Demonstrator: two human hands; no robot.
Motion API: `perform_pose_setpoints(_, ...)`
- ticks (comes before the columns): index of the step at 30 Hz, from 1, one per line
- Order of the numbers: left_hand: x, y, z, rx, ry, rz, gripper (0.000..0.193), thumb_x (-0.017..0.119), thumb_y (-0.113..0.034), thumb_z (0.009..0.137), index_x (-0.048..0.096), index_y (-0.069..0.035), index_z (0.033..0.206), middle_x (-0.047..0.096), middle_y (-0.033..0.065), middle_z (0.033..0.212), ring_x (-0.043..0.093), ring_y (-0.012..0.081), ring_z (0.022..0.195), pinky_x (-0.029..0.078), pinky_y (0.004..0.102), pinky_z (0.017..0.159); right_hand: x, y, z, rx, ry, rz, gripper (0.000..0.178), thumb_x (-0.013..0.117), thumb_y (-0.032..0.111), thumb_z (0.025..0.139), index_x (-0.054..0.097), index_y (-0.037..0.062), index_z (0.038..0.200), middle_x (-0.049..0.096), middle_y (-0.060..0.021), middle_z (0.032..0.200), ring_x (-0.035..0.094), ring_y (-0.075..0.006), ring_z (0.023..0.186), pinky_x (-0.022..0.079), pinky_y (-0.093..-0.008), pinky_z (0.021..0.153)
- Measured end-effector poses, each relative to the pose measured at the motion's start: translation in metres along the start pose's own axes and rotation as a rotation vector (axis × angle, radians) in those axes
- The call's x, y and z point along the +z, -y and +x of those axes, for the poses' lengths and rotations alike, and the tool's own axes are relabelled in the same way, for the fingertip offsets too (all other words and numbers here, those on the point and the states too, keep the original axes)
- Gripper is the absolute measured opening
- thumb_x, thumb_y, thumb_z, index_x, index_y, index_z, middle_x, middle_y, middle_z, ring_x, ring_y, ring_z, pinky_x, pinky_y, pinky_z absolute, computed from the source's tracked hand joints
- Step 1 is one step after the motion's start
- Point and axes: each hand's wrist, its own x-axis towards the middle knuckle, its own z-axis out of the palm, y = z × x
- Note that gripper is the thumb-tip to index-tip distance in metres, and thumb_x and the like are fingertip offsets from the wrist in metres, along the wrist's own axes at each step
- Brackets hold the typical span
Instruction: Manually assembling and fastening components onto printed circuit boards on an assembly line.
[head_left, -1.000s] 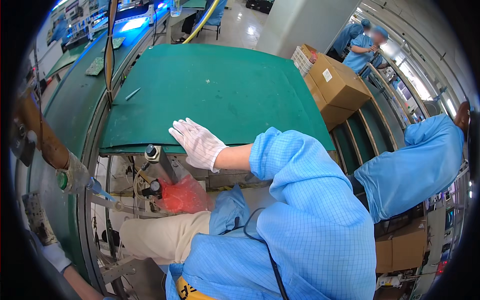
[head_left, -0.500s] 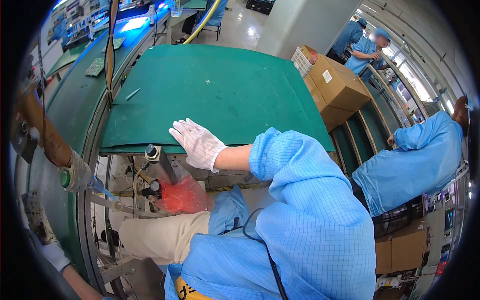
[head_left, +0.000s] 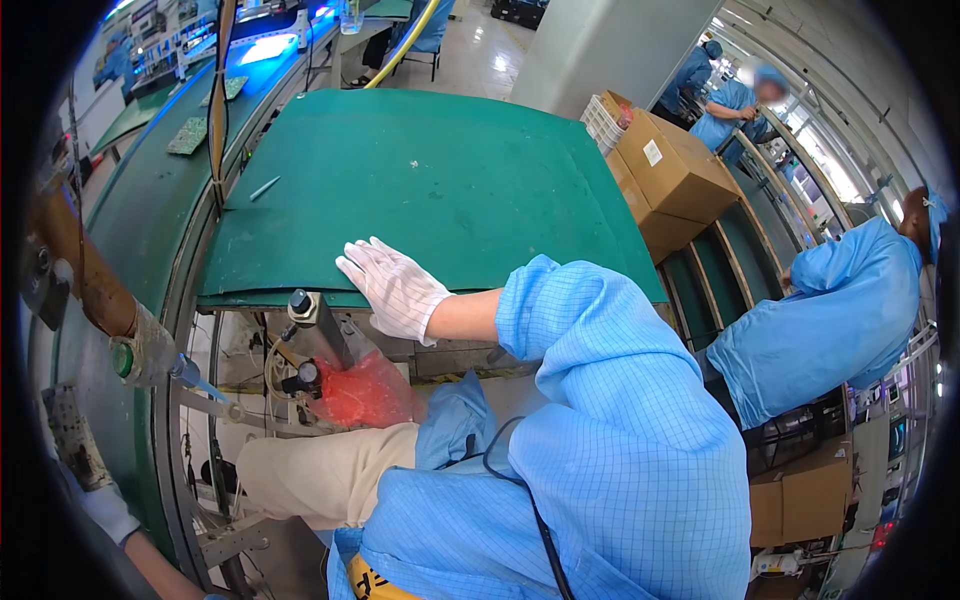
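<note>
My right hand, in a white glove, lies at the near edge of a green-topped table. Its fingers are stretched out over the mat and it holds nothing. At the lower left rim, my left hand, also white-gloved, is at the lower end of a narrow circuit board and appears to grip it. The dark rim hides part of those fingers. The board is tilted beside the green conveyor line. A thin pale pen-like stick rests on the table's left part.
Between my hands stands a brown tube wrapped in clear film. A metal post and a red plastic bag are below the table edge. More circuit boards lie up the line. Cardboard boxes and a co-worker are at the right.
Both my hands stay practically where they were. The co-worker at the right has shifted slightly, and the people at the far right back have moved a little.
</note>
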Motion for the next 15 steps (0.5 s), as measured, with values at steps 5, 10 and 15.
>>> perform_pose_setpoints(5,0.002,-0.004,-0.004,-0.018,0.007,-0.05,0.034,0.055,-0.019,0.1,0.058,-0.009,0.131,0.053,0.0157,0.138,0.049,0.0341,0.124,0.041,0.0536,0.105,0.002,-0.001,0.001,-0.004,-0.003,-0.007,0.076,0.067,0.015,0.073,0.041,-0.0052,0.142,0.044,-0.0249,0.145,0.041,-0.0362,0.139,0.026,-0.0452,0.122)
perform_pose_setpoints(10,0.005,-0.002,-0.007,-0.042,0.018,-0.105,0.034,0.054,-0.019,0.1,0.058,-0.008,0.132,0.053,0.0156,0.139,0.05,0.0335,0.123,0.041,0.0544,0.105,-0.001,-0.001,0.001,-0.001,0.003,-0.01,0.076,0.066,0.015,0.073,0.041,-0.0053,0.142,0.044,-0.0251,0.145,0.041,-0.0362,0.139,0.026,-0.0451,0.122)
perform_pose_setpoints(15,0.015,0.006,-0.01,-0.081,0.023,-0.148,0.034,0.054,-0.019,0.1,0.058,-0.008,0.132,0.053,0.0155,0.139,0.05,0.0328,0.123,0.042,0.0552,0.104,0.006,-0.002,0.001,0.001,-0.006,0.006,0.074,0.065,0.014,0.073,0.043,-0.0056,0.141,0.044,-0.0251,0.144,0.042,-0.0363,0.138,0.027,-0.0451,0.121)
